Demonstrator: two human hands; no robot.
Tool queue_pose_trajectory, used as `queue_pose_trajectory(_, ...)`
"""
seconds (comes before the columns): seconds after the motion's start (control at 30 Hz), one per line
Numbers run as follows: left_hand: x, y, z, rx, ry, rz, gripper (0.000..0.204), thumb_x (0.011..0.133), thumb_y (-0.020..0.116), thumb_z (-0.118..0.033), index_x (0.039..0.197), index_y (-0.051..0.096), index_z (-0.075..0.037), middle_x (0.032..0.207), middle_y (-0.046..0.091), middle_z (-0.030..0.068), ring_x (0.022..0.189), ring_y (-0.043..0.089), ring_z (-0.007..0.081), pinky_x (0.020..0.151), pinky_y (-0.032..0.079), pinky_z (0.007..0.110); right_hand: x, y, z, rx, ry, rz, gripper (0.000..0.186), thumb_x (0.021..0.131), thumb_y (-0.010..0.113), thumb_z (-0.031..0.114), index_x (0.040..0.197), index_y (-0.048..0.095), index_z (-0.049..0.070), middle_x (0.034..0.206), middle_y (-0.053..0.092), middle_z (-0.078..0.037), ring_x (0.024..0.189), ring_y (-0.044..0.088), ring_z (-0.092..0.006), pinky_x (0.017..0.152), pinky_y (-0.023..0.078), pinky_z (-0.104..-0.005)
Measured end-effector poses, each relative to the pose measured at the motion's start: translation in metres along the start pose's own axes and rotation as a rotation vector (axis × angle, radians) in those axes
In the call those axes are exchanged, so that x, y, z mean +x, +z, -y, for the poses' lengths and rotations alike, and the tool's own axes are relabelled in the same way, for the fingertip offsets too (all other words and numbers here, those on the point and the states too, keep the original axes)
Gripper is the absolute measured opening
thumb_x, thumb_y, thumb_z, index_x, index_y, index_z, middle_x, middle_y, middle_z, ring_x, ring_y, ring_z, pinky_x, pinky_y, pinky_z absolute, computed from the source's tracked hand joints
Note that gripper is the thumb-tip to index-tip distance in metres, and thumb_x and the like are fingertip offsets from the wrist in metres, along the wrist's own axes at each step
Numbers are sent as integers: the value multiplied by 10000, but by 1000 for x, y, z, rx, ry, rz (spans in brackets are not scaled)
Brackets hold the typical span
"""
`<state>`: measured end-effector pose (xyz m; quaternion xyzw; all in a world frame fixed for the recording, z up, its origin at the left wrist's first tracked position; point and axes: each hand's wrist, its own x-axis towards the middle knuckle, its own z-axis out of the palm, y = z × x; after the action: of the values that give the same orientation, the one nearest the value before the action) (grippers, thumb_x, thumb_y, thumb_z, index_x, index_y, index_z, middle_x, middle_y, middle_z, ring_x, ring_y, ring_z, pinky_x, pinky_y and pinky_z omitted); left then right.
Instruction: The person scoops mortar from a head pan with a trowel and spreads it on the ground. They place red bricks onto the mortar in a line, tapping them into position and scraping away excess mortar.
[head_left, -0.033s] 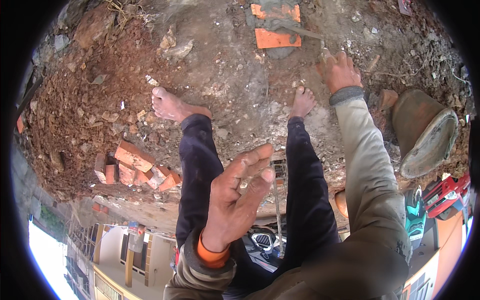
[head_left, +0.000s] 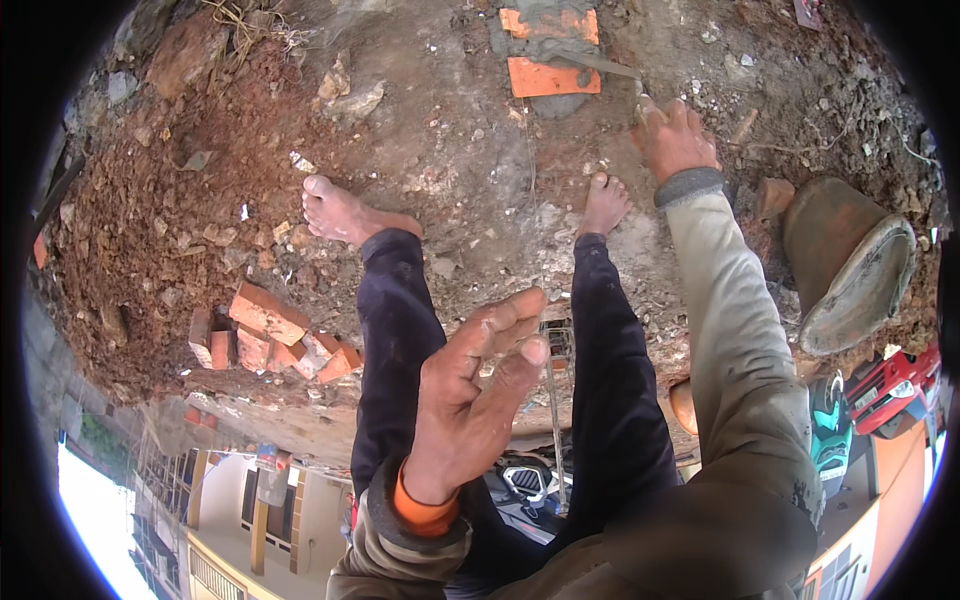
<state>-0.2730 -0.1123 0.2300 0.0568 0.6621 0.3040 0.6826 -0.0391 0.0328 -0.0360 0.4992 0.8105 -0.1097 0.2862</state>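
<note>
My right hand (head_left: 676, 140) is wrapped round the handle of a trowel (head_left: 616, 70), whose narrow blade reaches left to two orange brick pieces (head_left: 550, 75) lying in grey mortar (head_left: 565, 105) at top centre. My left hand (head_left: 470, 395) is raised between my dark-trousered legs, fingers loosely bent and apart from the thumb, with nothing visible in it. My bare feet (head_left: 345, 210) stand on the dirt, one either side of a thin string.
A pile of red bricks (head_left: 267, 312) lies at left. A dirty bucket (head_left: 840, 260) lies tipped at right beside a brick fragment (head_left: 774, 197). Loose rubble (head_left: 160, 230) covers the ground. Parked vehicles (head_left: 885, 400) and buildings (head_left: 230, 510) show along the lower rim.
My right hand and the trowel have shifted very slightly to the left.
</note>
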Motion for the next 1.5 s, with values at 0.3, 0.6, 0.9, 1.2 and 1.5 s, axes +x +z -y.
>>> queue_pose_trajectory(0.3,6,1,1,2,6,12,392,976,583,-138,1304,523,68,1241,618,164,1171,577,221,1017,438,341,15,1,15,1,-60,-17,476,868,593,179,1339,537,222,1208,542,-124,1154,566,-309,900,516,-495)
queue_pose_trajectory(0.6,7,1,1,9,11,14,384,974,585,-131,1297,529,69,1243,618,162,1175,575,224,1008,437,332,19,6,12,7,11,-51,390,876,590,232,1266,592,209,1213,538,-110,1148,568,-306,852,534,-499)
queue_pose_trajectory(0.9,7,1,-6,-11,-13,-7,383,954,629,-129,1278,549,58,1178,623,156,1115,607,223,917,490,315,-14,85,23,968,282,-175,415,894,599,331,1175,602,26,1078,644,-280,1008,614,-461,868,491,-487)
queue_pose_trajectory(1.2,7,-5,3,11,9,-3,390,953,633,-146,1275,553,60,1172,624,161,1121,608,232,940,473,324,-2,118,105,1228,376,-192,396,880,634,311,1102,633,-18,1005,665,-260,958,646,-412,840,495,-455)
queue_pose_trajectory(1.5,5,-9,-1,11,-6,26,411,960,615,-148,1294,525,74,1236,608,175,1168,579,256,1002,434,353,3,95,129,862,327,-214,426,873,638,311,1185,604,22,1132,595,-257,1007,609,-449,861,496,-503)
